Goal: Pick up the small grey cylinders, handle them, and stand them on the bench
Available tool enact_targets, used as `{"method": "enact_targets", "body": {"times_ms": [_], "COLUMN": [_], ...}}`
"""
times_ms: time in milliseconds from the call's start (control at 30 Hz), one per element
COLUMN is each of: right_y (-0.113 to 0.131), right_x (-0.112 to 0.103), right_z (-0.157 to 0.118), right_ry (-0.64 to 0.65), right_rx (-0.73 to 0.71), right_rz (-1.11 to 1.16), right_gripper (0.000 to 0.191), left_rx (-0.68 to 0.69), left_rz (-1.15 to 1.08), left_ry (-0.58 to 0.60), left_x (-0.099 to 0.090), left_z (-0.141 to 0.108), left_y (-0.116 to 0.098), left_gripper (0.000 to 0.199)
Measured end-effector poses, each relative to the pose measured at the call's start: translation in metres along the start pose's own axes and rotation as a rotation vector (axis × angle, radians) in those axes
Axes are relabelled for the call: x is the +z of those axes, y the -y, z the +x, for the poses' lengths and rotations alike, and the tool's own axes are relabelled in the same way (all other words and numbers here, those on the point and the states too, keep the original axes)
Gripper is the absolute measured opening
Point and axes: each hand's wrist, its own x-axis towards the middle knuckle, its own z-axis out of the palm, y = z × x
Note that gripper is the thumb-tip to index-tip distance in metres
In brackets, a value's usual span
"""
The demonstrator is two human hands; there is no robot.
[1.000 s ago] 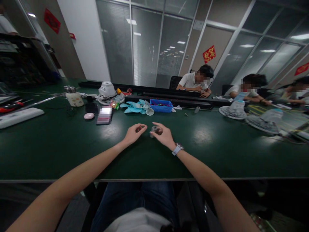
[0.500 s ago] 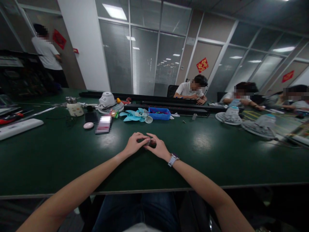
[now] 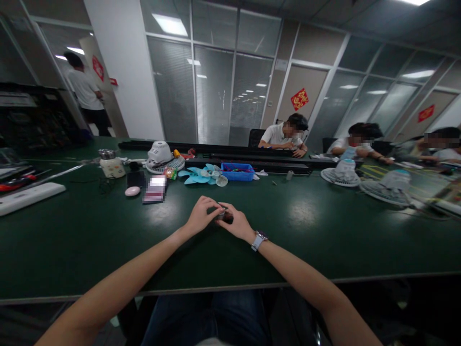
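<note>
My left hand [image 3: 203,214] and my right hand [image 3: 237,222] meet just above the green table [image 3: 108,259]. Between their fingertips is a small metallic part [image 3: 225,216], grey with coppery brown areas. It is largely covered by the fingers, and its exact kind cannot be made out. My left thumb and fingers pinch it from the left. The right fingers curl around its other side, thumb below. Beyond the hands lie light blue fan blades [image 3: 200,175] and a blue bin [image 3: 237,172] holding small colourful bits.
At the left are a power strip [image 3: 32,196], a jar [image 3: 111,166], a pink oval object [image 3: 132,191], a phone [image 3: 155,190] and a white fan housing [image 3: 159,154]. More fan housings [image 3: 345,170] stand right. Black bars [image 3: 252,161] run along the back; co-workers sit beyond.
My hands stay together around the small part, with slight finger shifts. The view tilts a little. At the far left, a person has moved into a doorway whose door now stands ajar.
</note>
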Motion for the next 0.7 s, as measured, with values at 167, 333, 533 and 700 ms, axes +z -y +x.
{"method": "enact_targets", "body": {"times_ms": [167, 333, 533, 700], "right_y": [-0.002, 0.000, 0.002, -0.026], "right_x": [0.001, 0.000, -0.003, -0.054], "right_z": [0.000, 0.000, 0.000, 0.004], "right_ry": [-0.004, -0.006, -0.025, -0.325], "right_rx": [0.014, 0.042, 0.055, 0.177], "right_rz": [-0.036, -0.052, -0.067, -0.282], "right_gripper": [0.064, 0.066, 0.068, 0.063], "left_rx": [0.052, -0.026, -0.159, -0.195], "left_rz": [-0.005, -0.012, 0.137, 0.172], "left_ry": [0.006, -0.128, 0.049, 0.150], "left_x": [-0.003, -0.003, 0.001, 0.005], "left_z": [0.007, 0.015, 0.007, 0.002], "left_y": [-0.003, 0.008, 0.045, 0.054], "left_gripper": [0.020, 0.020, 0.019, 0.021]}}
